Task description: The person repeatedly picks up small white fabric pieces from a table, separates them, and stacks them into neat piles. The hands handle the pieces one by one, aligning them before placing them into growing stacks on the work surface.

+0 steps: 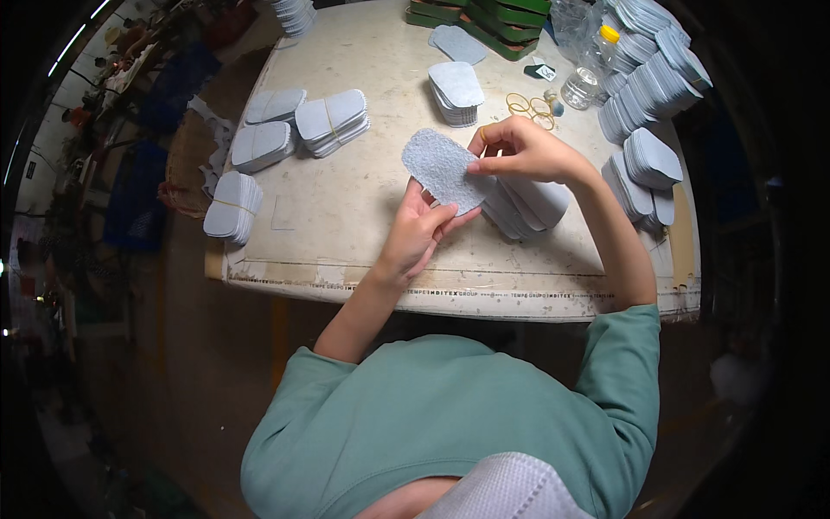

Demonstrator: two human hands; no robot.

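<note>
A light grey-blue piece with a fuzzy face and rounded corners [439, 169] is held up over the near middle of the table. My left hand [417, 232] grips its lower edge, thumb on top and fingers beneath. At its right edge, the thumb and index finger of my right hand [529, 152] pinch it. A thin yellow loop shows on my right index finger. Just below my right hand lies a fanned stack of smooth grey pieces [527, 210], partly hidden by the hand and the held piece. Beyond my hands stands another stack of pieces [456, 85].
Banded stacks [332, 117] lie on the table's left [303, 246]. Many stacks [648, 95] line the right side. Yellow rubber bands [529, 108], a clear bottle with a yellow cap [586, 82] and green trays [493, 26] are farther back. A wicker basket [183, 164] stands beyond the left edge.
</note>
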